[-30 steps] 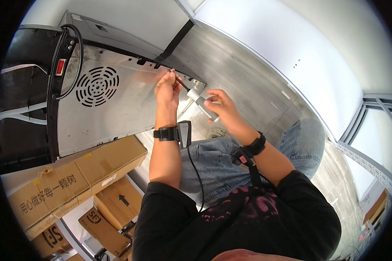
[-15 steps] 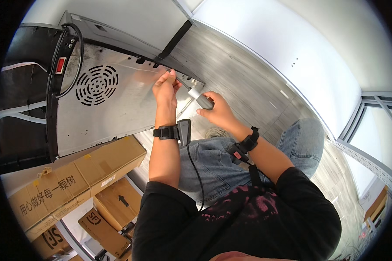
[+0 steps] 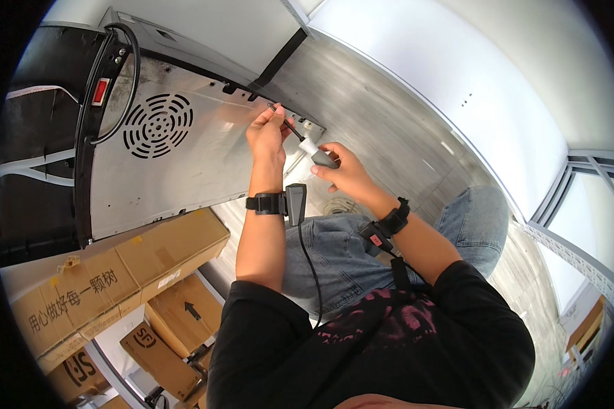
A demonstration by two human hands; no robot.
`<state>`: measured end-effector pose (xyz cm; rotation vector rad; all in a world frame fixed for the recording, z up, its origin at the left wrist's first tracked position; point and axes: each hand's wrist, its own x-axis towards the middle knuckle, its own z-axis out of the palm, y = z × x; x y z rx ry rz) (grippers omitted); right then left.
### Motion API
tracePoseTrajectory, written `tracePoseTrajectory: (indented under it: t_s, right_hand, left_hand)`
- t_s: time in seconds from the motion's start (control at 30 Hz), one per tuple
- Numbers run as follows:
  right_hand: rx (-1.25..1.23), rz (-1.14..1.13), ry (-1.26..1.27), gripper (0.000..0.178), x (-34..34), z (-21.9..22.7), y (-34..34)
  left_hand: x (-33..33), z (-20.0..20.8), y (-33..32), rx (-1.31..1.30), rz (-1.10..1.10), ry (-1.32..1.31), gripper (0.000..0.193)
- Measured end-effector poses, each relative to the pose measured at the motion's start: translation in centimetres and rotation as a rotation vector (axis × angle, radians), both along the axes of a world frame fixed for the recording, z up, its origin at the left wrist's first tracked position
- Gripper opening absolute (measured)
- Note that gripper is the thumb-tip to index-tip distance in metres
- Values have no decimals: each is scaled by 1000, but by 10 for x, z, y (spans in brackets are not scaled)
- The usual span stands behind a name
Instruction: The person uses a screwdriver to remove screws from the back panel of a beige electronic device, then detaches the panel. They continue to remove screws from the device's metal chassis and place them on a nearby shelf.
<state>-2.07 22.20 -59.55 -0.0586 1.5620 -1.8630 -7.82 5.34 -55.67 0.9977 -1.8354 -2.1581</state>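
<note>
My right hand (image 3: 351, 176) is wrapped round the grey, light-collared handle of a screwdriver (image 3: 309, 146). Its dark shaft slants up and left to my left hand (image 3: 267, 136), whose thumb and fingers pinch together near the tip. Whether a small screw sits between those fingers is too fine to make out. Both hands are above the right end of a bare metal panel (image 3: 184, 180) with a round slotted vent (image 3: 158, 127), part of a large appliance housing. Holes and notches run along the panel's far edge.
A black cable (image 3: 136, 75) loops past a red rocker switch (image 3: 100, 91) on the housing's left part. Cardboard boxes (image 3: 174, 252) stand at the lower left. White panels (image 3: 450, 75) line the far right, above grey wood-look flooring (image 3: 389, 123). A coiled cord (image 3: 341, 206) lies by my knee.
The housing sits slightly further right and higher in view. My left hand has shifted a little up and right; the screwdriver has tilted slightly, and more of its shaft shows between my hands.
</note>
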Motion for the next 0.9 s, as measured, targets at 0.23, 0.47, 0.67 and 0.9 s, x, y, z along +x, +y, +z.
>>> tracePoseTrajectory:
  t_s: [0.23, 0.47, 0.67, 0.9]
  right_hand:
    - [-161, 3, -205, 49, -3, -9, 4]
    - [40, 78, 85, 50, -1, 0, 2]
    - [-402, -5, -463, 48, -4, 0, 17]
    - [-14, 32, -64, 45, -6, 0, 8]
  left_hand:
    - [-1, 3, 5, 82, 50, 33, 11]
    - [-3, -7, -1, -25, 28, -16, 10]
    - [-1, 0, 4, 55, 50, 18, 12]
    - [-1, 3, 4, -6, 88, -44, 17]
